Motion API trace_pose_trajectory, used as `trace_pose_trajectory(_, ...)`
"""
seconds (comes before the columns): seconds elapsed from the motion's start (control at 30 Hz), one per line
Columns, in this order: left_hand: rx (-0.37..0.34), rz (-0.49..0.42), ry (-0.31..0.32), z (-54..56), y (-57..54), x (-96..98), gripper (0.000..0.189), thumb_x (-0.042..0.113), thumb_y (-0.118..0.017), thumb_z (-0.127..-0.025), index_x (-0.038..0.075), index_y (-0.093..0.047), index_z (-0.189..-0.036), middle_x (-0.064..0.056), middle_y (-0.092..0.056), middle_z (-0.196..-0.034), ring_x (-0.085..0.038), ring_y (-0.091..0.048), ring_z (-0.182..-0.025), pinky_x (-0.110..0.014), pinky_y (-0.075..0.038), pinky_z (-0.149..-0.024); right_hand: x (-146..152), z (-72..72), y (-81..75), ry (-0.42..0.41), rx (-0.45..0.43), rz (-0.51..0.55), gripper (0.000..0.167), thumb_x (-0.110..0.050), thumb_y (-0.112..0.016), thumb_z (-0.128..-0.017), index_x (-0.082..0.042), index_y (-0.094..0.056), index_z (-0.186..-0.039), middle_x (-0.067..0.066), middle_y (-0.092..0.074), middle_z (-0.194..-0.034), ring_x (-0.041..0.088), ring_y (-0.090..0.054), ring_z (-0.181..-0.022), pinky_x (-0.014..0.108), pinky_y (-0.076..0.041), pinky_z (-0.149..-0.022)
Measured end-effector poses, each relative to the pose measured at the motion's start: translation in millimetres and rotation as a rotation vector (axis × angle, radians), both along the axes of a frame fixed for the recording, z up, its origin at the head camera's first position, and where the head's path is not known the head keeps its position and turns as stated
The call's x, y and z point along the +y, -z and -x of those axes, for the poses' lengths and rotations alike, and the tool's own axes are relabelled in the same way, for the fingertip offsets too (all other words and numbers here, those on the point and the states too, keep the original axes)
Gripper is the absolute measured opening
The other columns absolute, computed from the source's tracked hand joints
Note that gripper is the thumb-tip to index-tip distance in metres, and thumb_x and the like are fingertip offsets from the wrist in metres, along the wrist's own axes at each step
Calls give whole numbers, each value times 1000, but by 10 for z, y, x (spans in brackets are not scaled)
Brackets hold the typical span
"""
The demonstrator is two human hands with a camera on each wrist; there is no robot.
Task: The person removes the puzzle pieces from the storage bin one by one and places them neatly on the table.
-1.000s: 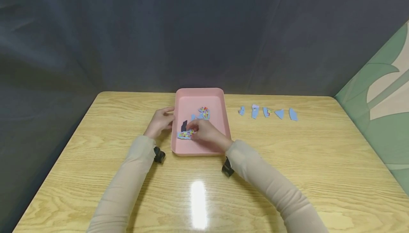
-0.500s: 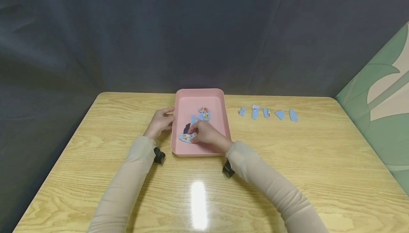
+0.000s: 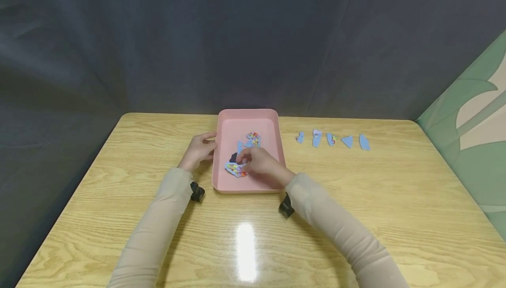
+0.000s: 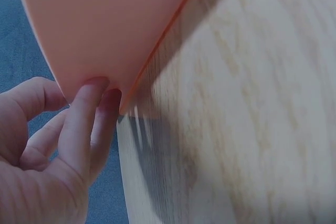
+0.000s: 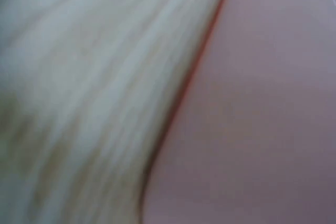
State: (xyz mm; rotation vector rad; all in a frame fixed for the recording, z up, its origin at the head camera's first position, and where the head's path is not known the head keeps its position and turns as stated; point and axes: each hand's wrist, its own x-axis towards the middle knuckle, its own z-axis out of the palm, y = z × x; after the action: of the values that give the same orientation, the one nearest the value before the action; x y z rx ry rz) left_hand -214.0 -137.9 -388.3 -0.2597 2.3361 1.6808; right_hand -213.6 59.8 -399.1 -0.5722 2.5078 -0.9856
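Observation:
My left hand (image 3: pixel 197 151) rests against the left side of the pink tray (image 3: pixel 247 116). In the left wrist view, its fingers (image 4: pixel 79 129) press on the tray's outer wall near a corner. Inside the tray, my right hand (image 3: pixel 261 163) pinches the right end of a blue puzzle piece (image 3: pixel 234 169) with a multicoloured pattern. Just above that lies a dark piece (image 3: pixel 233 158), partly behind the fingertips. More blue pieces and another multicoloured piece (image 3: pixel 254 138) lie farther up the tray, some hidden by the right hand. The right wrist view catches only tray wall and tabletop.
Right of the tray, several blue puzzle pieces lie in a row on the wooden table (image 3: pixel 356 200), among them a triangular one (image 3: pixel 347 142) and one at the far right end (image 3: pixel 364 142). A dark curtain (image 3: pixel 253 42) hangs behind the table.
My right hand has shifted slightly right, and the multicoloured piece has slid right and turned with it. The dark piece has also moved right. My left hand has stayed at the tray's side.

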Motion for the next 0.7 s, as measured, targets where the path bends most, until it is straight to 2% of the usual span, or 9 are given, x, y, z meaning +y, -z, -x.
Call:
trace_pose_trajectory(0.27, -3, -2, 0, -2, 12, -6, 54, 6, -44, -91, 4, -40, -144, -26, -55, -132, -30, -61, -111, -34, -56, -87, 97, 3, -44, -53, -87, 22, 25, 0, -67, -81, 4, -69, -106, 4, -61, -82, 9, -50, -78, 15, -41, -69)
trace_pose_trajectory(0.53, -5, -3, 0, 6, 22, 0, 54, 6, -44, -90, 4, -41, -144, -26, -55, -132, -31, -60, -113, -35, -56, -88, 299, 25, -124, 18, -118, 123, 33, -1, -63, -80, 7, -62, -112, 14, -65, -99, 16, -57, -91, 20, -47, -76)
trace_pose_trajectory(0.7, -7, -13, -4, 8, 6, -3, 54, 5, -44, -90, 4, -42, -144, -25, -55, -132, -32, -60, -113, -36, -56, -88, 492, 59, -217, 61, -149, 196, 48, -1, -61, -81, 3, -52, -128, 14, -60, -100, 19, -57, -90, 24, -47, -81)
